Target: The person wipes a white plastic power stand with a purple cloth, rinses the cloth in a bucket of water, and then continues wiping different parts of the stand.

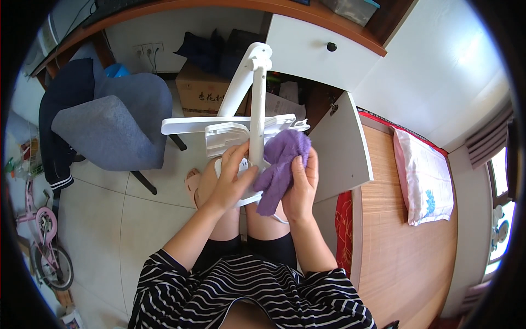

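Left hand grips a white lamp at its base; right hand presses a purple cloth against the stem.

Desk lamp over the lap, cloth right of its post, chair left, bed right

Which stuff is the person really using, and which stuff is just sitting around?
Being used:
white desk lamp, held by the left hand
purple cloth, pressed on the lamp by the right hand

Just sitting around:
grey chair
cardboard box
pink bicycle
pillow
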